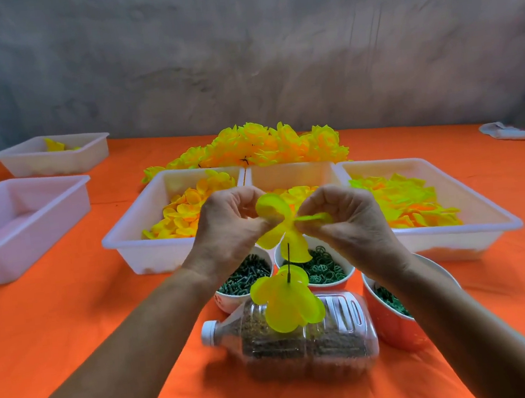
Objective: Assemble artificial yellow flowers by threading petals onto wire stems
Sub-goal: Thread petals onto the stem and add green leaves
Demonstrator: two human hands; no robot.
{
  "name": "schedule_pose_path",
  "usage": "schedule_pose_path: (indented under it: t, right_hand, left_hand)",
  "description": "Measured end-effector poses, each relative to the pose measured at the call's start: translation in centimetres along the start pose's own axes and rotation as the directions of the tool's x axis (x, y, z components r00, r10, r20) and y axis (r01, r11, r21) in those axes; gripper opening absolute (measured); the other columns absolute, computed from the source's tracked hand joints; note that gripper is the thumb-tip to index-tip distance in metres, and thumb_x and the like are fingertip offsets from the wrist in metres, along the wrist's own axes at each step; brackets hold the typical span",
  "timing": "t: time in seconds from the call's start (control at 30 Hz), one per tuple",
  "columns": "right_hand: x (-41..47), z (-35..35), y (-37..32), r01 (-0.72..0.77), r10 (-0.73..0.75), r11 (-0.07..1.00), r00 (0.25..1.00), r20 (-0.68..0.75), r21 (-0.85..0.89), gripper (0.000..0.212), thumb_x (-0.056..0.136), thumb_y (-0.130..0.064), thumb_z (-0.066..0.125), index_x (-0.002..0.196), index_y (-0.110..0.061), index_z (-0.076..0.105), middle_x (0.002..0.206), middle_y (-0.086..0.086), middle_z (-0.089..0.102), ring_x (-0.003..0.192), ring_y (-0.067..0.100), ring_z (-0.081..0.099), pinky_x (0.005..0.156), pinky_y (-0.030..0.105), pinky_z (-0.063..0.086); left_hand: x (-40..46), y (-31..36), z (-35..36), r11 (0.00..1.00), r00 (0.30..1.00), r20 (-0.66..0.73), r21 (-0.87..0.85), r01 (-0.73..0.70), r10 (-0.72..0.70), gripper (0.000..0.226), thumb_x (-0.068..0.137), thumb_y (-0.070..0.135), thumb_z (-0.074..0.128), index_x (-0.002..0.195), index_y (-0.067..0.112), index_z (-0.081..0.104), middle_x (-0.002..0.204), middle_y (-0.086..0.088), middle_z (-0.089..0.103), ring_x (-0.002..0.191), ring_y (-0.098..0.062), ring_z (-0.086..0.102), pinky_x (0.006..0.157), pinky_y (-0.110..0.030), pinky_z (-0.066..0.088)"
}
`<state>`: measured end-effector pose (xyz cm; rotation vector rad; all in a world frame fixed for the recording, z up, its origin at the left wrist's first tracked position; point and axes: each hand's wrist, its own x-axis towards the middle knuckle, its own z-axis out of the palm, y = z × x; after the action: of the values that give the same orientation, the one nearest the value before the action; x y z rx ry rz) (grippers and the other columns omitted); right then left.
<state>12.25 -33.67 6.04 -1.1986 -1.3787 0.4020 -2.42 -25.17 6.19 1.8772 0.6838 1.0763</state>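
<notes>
Surface: orange table (pixel 72 318).
Done: finished flowers (pixel 258 148) piled behind trays.
Now: left hand (pixel 228 225) and right hand (pixel 342 219) pinch a petal (pixel 276 217) on the wire stem (pixel 288 263); another petal hangs lower.
Left: more petals.

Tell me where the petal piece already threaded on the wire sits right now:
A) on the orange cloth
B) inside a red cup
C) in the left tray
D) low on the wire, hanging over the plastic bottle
D: the lower petal piece hangs on the wire over the bottle, below both hands.
</notes>
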Motion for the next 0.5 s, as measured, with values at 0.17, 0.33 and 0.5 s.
schedule_pose_path:
  t: [0.17,0.33,0.5]
  right_hand:
    - [-0.9,-0.1,0.6,0.016,-0.01,0.989,0.999,-0.038,0.145,0.015,0.072,0.0,0.075,0.081,-0.009,0.067,0.074,-0.002,0.069,0.067,0.009,0.062,0.063,0.022,0.051]
    - [-1.8,0.1,1.0,-0.02,0.017,0.98,1.0,0.016,0.199,0.022,0.07,-0.014,0.076,0.091,-0.011,0.072,0.089,0.008,0.074,0.079,0.019,0.069,0.066,0.027,0.055]
    - [-1.9,0.2,1.3,-0.055,0.057,0.976,0.998,-0.006,0.211,0.006,0.075,-0.015,0.073,0.08,-0.018,0.075,0.077,0.0,0.073,0.067,0.01,0.065,0.06,0.02,0.05]
  left_hand:
    - [-0.4,0.1,0.3,0.993,0.997,-0.072,-0.114,-0.021,0.013,0.014,0.072,0.008,0.077,0.069,0.02,0.07,0.065,0.001,0.068,0.062,-0.012,0.061,0.063,-0.026,0.051]
    - [-0.8,0.4,0.5,0.982,0.995,-0.098,-0.187,-0.033,0.014,0.01,0.073,0.004,0.076,0.073,0.012,0.07,0.076,-0.018,0.07,0.069,-0.03,0.063,0.073,-0.046,0.055]
    - [-1.2,0.7,0.5,0.971,0.997,-0.072,-0.24,-0.016,-0.001,0.009,0.074,0.0,0.073,0.075,0.007,0.069,0.076,-0.018,0.069,0.07,-0.029,0.062,0.074,-0.045,0.054]
